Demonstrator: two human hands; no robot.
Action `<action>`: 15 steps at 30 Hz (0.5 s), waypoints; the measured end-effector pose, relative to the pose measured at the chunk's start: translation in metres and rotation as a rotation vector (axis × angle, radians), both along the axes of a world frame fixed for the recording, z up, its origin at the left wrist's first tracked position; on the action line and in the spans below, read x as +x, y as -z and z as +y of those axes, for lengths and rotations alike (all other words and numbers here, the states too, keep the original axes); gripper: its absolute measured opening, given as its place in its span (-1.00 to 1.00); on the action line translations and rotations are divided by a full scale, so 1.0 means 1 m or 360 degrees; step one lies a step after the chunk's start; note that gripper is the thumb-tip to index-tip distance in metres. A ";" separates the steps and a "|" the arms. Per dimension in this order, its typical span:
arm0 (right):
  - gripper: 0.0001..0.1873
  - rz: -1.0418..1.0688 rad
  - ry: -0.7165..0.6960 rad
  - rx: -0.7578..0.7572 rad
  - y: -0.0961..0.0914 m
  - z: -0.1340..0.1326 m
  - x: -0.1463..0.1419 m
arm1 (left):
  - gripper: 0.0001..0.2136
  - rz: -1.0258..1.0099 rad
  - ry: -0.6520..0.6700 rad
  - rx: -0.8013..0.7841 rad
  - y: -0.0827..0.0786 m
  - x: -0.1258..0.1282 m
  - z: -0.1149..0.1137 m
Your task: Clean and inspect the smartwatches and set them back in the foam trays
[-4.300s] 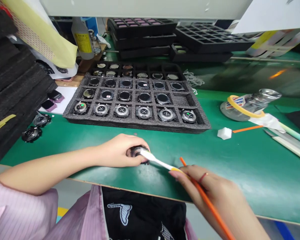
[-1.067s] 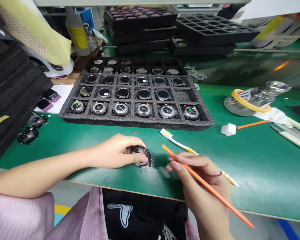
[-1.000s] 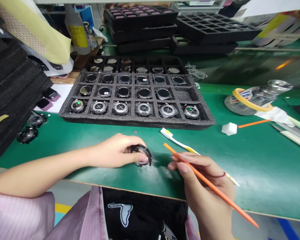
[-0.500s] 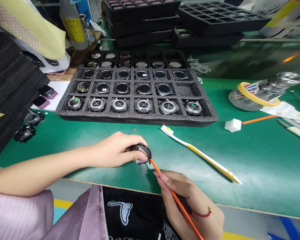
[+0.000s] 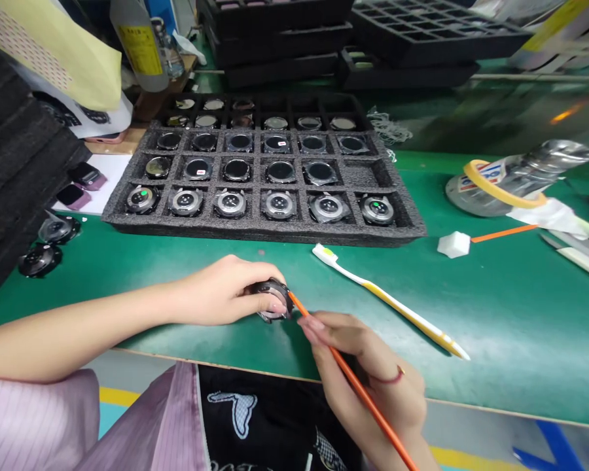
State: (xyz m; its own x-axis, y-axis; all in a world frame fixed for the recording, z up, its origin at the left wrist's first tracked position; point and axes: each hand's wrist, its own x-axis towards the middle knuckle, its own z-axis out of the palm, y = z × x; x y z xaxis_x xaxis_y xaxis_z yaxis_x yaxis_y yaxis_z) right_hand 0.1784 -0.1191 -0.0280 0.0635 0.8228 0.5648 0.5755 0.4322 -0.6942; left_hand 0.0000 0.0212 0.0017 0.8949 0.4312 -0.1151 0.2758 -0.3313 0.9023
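Observation:
Between the thumb and fingers of my left hand (image 5: 230,291) a round black watch case (image 5: 276,296) is held on edge, just above the green bench. My right hand (image 5: 363,373) grips a slim orange stick (image 5: 348,368) like a pen. The stick's tip meets the watch case's right rim; what sits at the tip is too small to make out. A white and yellow toothbrush (image 5: 392,304) lies to the right of both hands. Beyond them, a black foam tray (image 5: 265,230) holds several round watch cases in its compartments.
At the left lie two loose watch cases (image 5: 40,260) and two pink-cased square watches (image 5: 73,196), by stacked black foam (image 5: 19,157). On the right are a white foam block (image 5: 454,244), a clear bottle (image 5: 491,183) with a yellow ring, and tweezers (image 5: 582,255). More black trays (image 5: 279,39) stand behind.
The orange stick's tip has moved up along the watch case's right rim, and my right hand has shifted slightly up and left. My left hand keeps its hold.

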 end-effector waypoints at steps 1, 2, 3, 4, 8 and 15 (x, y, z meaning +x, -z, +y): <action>-0.71 0.0033 -0.0019 0.0015 0.000 0.002 -0.001 | -0.91 -0.0004 -0.0002 -0.0027 0.000 0.000 0.000; -0.71 0.0051 -0.0036 0.0018 0.000 0.003 -0.001 | -0.90 -0.0007 -0.0006 -0.0051 0.000 0.000 0.000; -0.71 0.0057 -0.0046 0.0006 0.001 0.003 -0.001 | -0.90 -0.0007 -0.0013 -0.0061 0.000 -0.001 0.000; -0.70 0.0056 -0.0050 -0.0013 0.001 0.001 -0.001 | -0.89 0.0002 -0.0017 -0.0054 0.000 -0.001 0.000; -0.71 0.0076 -0.0065 -0.0110 0.004 -0.011 0.003 | -0.91 0.0032 -0.0007 0.0017 -0.002 0.000 0.000; -0.79 0.0214 -0.0007 -0.0111 0.003 0.006 -0.003 | -0.88 -0.0007 -0.0017 -0.0037 0.001 -0.002 0.000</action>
State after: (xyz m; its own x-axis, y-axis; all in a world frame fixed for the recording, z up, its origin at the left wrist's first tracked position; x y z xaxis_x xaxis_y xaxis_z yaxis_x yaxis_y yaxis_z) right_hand 0.1751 -0.1126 -0.0306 0.1312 0.8601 0.4929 0.4735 0.3825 -0.7934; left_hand -0.0022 0.0208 0.0007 0.8908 0.4379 -0.1214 0.2751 -0.3071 0.9110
